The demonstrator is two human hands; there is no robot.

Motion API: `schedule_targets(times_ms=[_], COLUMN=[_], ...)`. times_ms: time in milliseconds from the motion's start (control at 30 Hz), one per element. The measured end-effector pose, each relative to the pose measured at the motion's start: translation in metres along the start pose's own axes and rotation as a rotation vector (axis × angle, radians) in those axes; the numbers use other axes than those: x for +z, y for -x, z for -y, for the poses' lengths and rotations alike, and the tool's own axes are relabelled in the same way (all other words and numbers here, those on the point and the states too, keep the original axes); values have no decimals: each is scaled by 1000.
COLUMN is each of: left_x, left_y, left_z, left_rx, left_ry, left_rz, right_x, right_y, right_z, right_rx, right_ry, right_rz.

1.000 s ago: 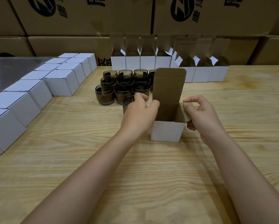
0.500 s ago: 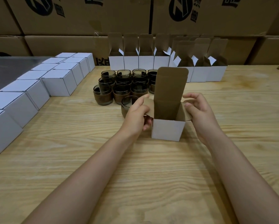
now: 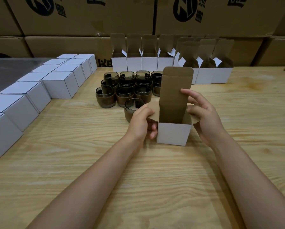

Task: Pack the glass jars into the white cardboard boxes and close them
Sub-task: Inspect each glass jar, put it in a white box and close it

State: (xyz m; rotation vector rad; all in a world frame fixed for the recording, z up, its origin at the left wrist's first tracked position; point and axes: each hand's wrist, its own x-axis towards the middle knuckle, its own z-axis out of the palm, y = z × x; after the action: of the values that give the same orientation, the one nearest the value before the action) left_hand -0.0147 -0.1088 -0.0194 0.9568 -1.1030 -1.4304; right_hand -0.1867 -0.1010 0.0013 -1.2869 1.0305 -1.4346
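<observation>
On the bench [image 3: 89, 162], left grip [image 3: 142, 120] pinched the left flap [image 3: 153, 111] of the white box [image 3: 173, 134]; right grip [image 3: 202, 113] clasped its right flap [image 3: 194, 119].

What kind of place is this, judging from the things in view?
Probably a packing station in a warehouse or workshop: large printed cartons stacked behind the wooden table, rows of closed white boxes, and a cluster of glass jars waiting.
</observation>
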Motion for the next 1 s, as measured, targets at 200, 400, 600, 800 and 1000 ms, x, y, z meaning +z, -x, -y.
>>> schedule_targets(times_ms=[200, 400, 600, 800, 1000], left_x=[2, 5, 1, -37, -68], left_y=[3, 7, 9, -6, -15], left_z=[-2, -2, 1, -13, -15], left_rx=[22, 71, 290, 529, 213], left_ry=[-26, -58, -272, -493, -727], left_rz=[12, 14, -128, -429, -171], right_x=[1, -12, -9, -5, -3], right_y=[-3, -5, -1, -1, -2], right_z=[2, 3, 0, 3, 5], right_rx=[143, 284, 206, 160, 148], right_ry=[-71, -162, -25, 53, 99], right_rz=[-34, 13, -60, -65, -71])
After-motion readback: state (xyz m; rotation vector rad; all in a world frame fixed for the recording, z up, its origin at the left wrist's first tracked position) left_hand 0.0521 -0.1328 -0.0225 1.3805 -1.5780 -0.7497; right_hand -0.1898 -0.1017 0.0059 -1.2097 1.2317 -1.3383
